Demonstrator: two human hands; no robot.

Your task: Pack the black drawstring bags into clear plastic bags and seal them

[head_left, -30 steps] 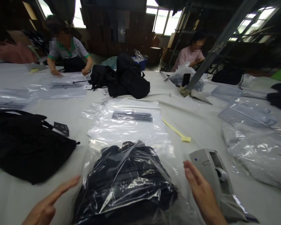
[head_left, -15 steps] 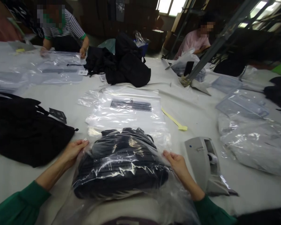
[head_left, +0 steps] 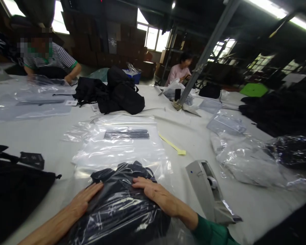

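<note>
A folded black bag (head_left: 127, 207) lies inside a clear plastic bag (head_left: 109, 228) at the table's near edge. My left hand (head_left: 83, 199) rests flat along its left side, fingers stretched out over the film. On the upper right part of the same package lies my right hand (head_left: 155, 194), palm down with its fingers extended. Neither hand grips anything. Just beyond sits a stack of clear printed plastic bags (head_left: 122, 146), partly covered by the package. The package's near end runs out of view.
A grey tape dispenser (head_left: 211, 194) stands at right, near a yellow strip (head_left: 172, 144). Another black bag (head_left: 17, 190) lies left. Black bags (head_left: 117, 92) are heaped farther back. Crumpled plastic (head_left: 244, 156) covers the right side; a metal post (head_left: 209, 51) rises there. Two people work across the table.
Both hands have let go of the plastic bag's edges and moved inward, now flat on top of the package. The camera view has tilted up and turned right.
</note>
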